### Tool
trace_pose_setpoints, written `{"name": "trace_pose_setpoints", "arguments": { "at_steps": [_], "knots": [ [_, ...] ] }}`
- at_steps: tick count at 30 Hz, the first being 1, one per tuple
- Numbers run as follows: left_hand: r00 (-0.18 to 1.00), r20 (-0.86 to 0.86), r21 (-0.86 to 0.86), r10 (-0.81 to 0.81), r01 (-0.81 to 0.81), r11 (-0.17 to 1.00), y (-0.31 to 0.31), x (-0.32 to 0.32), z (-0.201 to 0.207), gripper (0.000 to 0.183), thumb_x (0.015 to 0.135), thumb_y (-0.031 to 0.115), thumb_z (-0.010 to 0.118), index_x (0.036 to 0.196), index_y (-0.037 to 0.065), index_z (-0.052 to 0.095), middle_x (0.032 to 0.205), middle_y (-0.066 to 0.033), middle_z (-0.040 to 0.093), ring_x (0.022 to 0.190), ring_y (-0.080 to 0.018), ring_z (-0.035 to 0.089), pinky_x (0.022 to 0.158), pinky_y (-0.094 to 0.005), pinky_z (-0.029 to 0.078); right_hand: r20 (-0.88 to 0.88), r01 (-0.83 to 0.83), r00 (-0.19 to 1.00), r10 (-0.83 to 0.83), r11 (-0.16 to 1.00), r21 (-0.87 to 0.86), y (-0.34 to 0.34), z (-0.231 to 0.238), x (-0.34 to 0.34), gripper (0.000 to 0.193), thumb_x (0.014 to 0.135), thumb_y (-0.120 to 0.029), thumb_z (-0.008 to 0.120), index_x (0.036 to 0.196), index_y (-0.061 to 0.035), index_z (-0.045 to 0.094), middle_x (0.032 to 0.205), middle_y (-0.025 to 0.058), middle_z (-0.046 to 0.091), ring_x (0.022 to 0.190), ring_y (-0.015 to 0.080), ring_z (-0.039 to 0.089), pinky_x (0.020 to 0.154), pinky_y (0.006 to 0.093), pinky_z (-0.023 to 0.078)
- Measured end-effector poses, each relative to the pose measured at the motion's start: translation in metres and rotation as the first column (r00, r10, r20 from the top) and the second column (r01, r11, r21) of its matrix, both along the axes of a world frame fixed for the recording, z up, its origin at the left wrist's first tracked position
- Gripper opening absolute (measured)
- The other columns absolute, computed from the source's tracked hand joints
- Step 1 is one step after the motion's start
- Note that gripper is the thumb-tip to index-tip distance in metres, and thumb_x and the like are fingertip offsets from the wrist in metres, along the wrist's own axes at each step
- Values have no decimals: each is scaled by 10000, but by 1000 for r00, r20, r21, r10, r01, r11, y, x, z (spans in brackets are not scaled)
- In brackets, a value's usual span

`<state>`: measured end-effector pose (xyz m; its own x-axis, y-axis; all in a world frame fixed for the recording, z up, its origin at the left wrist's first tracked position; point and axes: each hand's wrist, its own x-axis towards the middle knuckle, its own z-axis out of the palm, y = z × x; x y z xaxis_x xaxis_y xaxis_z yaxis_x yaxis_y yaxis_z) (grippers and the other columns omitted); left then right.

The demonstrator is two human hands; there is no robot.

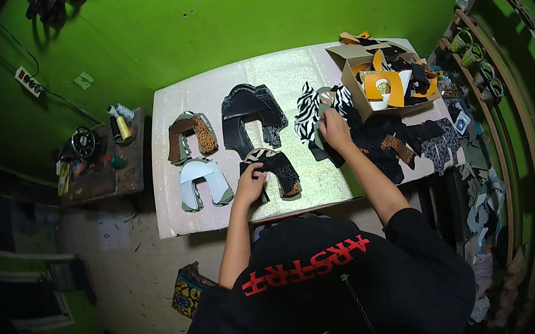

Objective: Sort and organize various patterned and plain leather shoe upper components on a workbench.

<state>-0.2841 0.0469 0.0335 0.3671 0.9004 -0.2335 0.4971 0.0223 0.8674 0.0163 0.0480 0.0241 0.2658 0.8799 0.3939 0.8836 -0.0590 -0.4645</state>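
My left hand [251,183] is closed, with thumb and fingers at the left leg of a stack of U-shaped black and leopard-print fabric pieces [287,177]. My right hand [335,131] is closed over a pile of zebra-print pieces [307,114], its fingertips on an olive-green piece [322,108]. Behind the left hand lies a larger stack of black U-shaped pieces [243,107]. Further left sit a brown and leopard-print U-shaped stack [204,133] and a white one [194,180]. My right fingers partly hide what they pinch.
An open cardboard box [359,92] full of orange, white and black cut pieces stands at the back right. Loose dark and leopard-print scraps [397,148] cover the table [179,225] in front of it. A sewing machine [84,142] stands left; a wooden rack [498,143] stands right.
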Motion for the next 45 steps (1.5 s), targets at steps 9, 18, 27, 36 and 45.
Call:
{"name": "trace_pose_setpoints", "arguments": {
  "at_steps": [9,18,27,36,45],
  "knots": [
    [990,136,-30,-31,36,999,11,4,9,226,849,148,535,1033,24,574,822,-25,588,743,-89,519,665,-224,420,-890,-122,381,252,967,222,-5,32,-61,187,843,-158,519,980,-36,554,754,-35,462,663,38,407,604,185,351],
    [892,452,-202,-20,124,971,17,24,50,361,854,190,557,1153,20,447,901,-51,584,718,-80,533,592,-219,451,-599,-731,536,595,682,23,-6,47,-107,451,746,2,480,1194,-29,445,981,65,509,884,127,492,786,242,402],
    [886,462,-276,41,100,956,14,8,35,286,816,72,587,1063,11,457,824,-32,580,672,-91,564,559,-223,504,-872,-560,371,319,826,64,-4,37,-123,487,771,-99,621,1191,-31,383,839,37,481,634,65,472,575,203,415],
    [807,498,-367,316,-134,921,22,-2,28,221,795,86,615,977,52,493,781,-38,620,707,-91,597,543,-181,439,-801,-485,569,186,863,-145,-9,21,-126,200,769,-169,625,787,26,585,589,71,553,563,126,538,541,271,426],
    [917,275,-273,288,-213,938,26,-23,2,145,793,115,624,906,33,585,725,-19,600,626,-79,546,532,-200,414,-622,-344,760,188,928,-141,-15,3,-119,179,773,-165,612,790,12,589,596,40,547,534,91,491,526,244,409]
  ]
}}
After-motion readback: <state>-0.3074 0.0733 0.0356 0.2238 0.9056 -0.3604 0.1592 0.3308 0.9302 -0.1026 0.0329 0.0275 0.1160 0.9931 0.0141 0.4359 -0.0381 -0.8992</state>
